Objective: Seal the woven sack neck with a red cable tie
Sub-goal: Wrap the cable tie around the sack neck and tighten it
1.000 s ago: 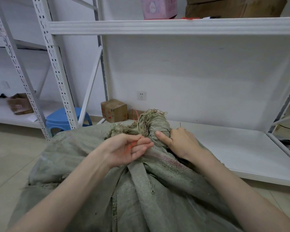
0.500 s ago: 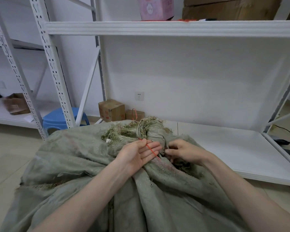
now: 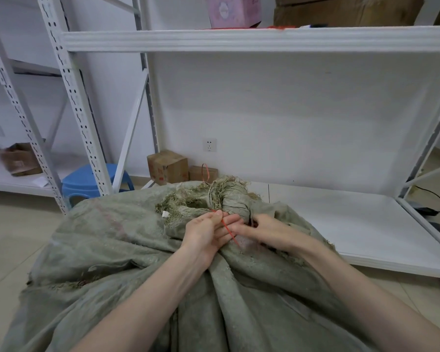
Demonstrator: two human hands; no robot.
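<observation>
The thin red plastic cable tie (image 3: pixel 228 229) now slants across the left grip (image 3: pixel 208 232), pinched beside the bunched grey-green woven sack neck (image 3: pixel 230 199) — the right grip (image 3: pixel 267 232) has slid off the neck to meet it, hold unclear — looping likely comes next.

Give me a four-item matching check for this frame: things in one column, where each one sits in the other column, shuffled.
Things:
1. red cable tie
2. blue stool
3. pink box
4. wall socket

Places:
A. on the top shelf
B. on the floor, behind the perforated upright
C. on the wall, above the cardboard boxes
D. in the left hand

Pairs: 1-D, 2-B, 3-A, 4-C.
</observation>
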